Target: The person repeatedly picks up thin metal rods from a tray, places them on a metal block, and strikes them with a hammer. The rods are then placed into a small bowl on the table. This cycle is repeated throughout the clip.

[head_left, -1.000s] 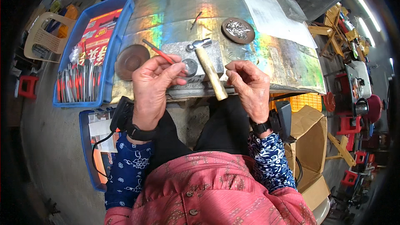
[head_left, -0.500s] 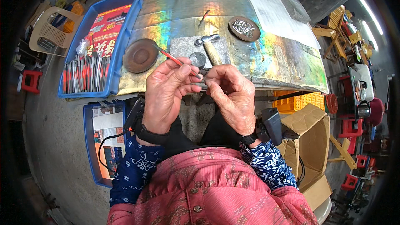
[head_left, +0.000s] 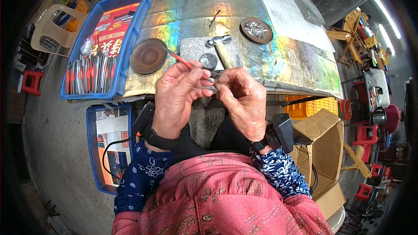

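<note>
My left hand (head_left: pixel 172 98) is closed in a pinch on a slim rod-like tool with a red handle (head_left: pixel 186 63). Its thin dark end slants up and left, past the edge of a brown round dish (head_left: pixel 147 61). The other end reaches the fingertips of my right hand (head_left: pixel 243 100), which are pressed together; what they hold there is too small and covered to make out. Just beyond my hands, a wooden-handled hammer (head_left: pixel 223 55) lies on a speckled stone slab (head_left: pixel 189 45) beside a round dark metal block (head_left: pixel 208 62).
A second brown dish (head_left: pixel 267 39) holds small metal pieces. At the left, a blue tray (head_left: pixel 123 58) carries several red and dark slim tools. Another thin tool (head_left: pixel 214 18) lies farther back. Below the table are a blue bin (head_left: pixel 92 148), a yellow crate (head_left: pixel 322 105) and a cardboard box (head_left: pixel 328 148).
My left hand has shifted slightly right with the red-handled tool, so its near end now meets my right fingertips. My right hand has hardly moved.
</note>
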The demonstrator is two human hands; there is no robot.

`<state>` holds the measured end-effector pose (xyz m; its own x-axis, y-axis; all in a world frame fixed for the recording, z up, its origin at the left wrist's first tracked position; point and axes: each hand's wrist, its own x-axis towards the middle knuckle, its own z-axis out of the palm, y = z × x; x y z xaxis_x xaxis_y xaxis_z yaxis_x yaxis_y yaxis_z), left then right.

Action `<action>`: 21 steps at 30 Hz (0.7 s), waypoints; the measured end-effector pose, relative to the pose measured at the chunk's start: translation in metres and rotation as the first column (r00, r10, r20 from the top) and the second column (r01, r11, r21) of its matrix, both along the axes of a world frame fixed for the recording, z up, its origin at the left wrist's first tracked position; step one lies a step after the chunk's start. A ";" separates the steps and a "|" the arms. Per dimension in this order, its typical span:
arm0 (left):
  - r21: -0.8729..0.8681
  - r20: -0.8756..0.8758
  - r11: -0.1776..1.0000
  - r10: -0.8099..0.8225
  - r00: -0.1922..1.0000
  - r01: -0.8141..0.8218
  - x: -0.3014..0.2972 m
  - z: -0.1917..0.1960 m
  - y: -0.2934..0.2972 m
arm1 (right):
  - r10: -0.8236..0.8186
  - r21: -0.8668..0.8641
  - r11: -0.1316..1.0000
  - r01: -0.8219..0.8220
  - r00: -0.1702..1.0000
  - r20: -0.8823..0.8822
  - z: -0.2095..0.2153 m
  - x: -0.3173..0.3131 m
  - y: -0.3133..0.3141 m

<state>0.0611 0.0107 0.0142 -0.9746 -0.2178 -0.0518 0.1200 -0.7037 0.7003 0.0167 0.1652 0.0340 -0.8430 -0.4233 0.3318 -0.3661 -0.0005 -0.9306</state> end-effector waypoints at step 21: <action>-0.053 0.002 0.996 0.073 0.997 -0.073 0.004 -0.014 0.000 | -0.085 0.235 0.960 0.154 0.956 -0.280 -0.006 0.001 -0.012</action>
